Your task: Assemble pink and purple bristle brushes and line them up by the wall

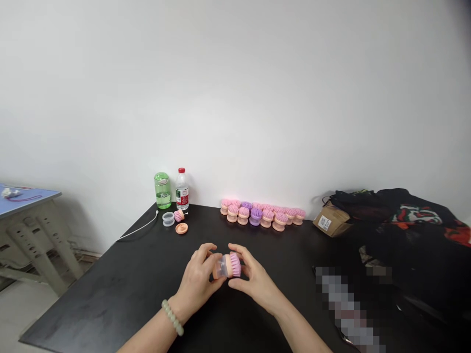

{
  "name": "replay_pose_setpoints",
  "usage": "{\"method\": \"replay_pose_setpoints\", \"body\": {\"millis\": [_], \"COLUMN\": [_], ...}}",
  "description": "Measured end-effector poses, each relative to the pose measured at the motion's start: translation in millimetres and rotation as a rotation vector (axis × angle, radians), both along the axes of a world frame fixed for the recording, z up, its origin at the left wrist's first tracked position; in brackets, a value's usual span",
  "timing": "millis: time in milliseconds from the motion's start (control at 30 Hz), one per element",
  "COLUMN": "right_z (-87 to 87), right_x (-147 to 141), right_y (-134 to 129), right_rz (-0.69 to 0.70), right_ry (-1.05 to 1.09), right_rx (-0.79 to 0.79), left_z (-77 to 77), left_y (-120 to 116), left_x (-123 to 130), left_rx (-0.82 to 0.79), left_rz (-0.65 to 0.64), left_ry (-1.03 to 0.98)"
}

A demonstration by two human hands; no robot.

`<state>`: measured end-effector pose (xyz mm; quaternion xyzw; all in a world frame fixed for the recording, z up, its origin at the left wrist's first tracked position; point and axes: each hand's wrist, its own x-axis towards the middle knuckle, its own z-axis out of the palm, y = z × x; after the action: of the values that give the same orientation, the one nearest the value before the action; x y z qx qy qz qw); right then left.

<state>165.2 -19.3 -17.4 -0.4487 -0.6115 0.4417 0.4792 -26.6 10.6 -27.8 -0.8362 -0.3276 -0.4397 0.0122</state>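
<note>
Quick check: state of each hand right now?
Left hand: closed on the pink-bristled brush, at its base end.
Right hand: partly open, curved beside the bristles; contact cannot be told.

We count one left hand (197, 275), one right hand (256, 280), one lilac-pink scrub brush (234, 265) held. Brushes by wall: at least twelve, overlap hides the exact total; we tag two purple scrub brushes (255, 217), the others pink scrub brushes (279, 222). Front row we make five: four pink, one purple. Loose parts: one brush head (178, 215), one clear cup (168, 219), one orange disc (181, 228). Bottles, two: one green bottle (162, 191), one red-capped water bottle (182, 190). We log one white cable (138, 229), one bead bracelet (172, 317), one brown paper bag (333, 218). Tables, two: one black table (121, 289), one blue-topped table (31, 198). Dark cloth pile (386, 230): pieces uncountable.
</note>
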Motion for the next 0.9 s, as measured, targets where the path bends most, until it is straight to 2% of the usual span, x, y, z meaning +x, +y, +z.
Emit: {"method": "replay_pose_setpoints", "body": {"millis": [100,167,267,367,433,467,533,633,733,800,900], "right_z": [0.4,3.3,13.7,25.0,26.4,24.0,12.7,-13.7,-33.0,-35.2,-25.5], "right_x": [-0.6,0.3,7.2,21.8,33.0,37.7,42.8,36.4,21.5,14.1,9.1], "right_y": [0.3,-0.5,-4.2,-6.3,-2.8,1.0,12.4,33.4,48.8,51.0,40.8], "right_rz": [-0.035,-0.049,0.043,0.130,0.061,-0.005,-0.160,-0.333,-0.367,-0.364,-0.374], "right_ry": [-0.027,-0.076,-0.134,-0.061,0.028,0.051,0.014,-0.181,-0.261,-0.279,-0.305], "right_rx": [-0.057,-0.013,0.138,0.220,0.250,0.260,0.238,0.112,0.132,0.169,0.279], "left_z": [4.3,10.6,21.5,27.7,28.0,27.5,25.6,22.6,20.2,18.7,15.8], "left_y": [-2.8,-4.6,-4.8,-0.4,4.5,7.2,12.3,17.7,19.6,19.2,17.3], "left_x": [2.0,2.7,0.8,-6.1,-12.7,-15.9,-20.8,-22.5,-20.0,-17.9,-13.9], "left_rx": [-0.081,-0.240,-0.657,-1.203,-1.459,-1.515,-1.503,-1.374,-1.269,-1.239,-1.257], "left_rz": [-0.025,-0.070,-0.212,-0.452,-0.573,-0.607,-0.650,-0.712,-0.675,-0.644,-0.615], "left_ry": [-0.013,-0.036,-0.149,-0.362,-0.473,-0.518,-0.629,-0.803,-0.825,-0.819,-0.848]}}
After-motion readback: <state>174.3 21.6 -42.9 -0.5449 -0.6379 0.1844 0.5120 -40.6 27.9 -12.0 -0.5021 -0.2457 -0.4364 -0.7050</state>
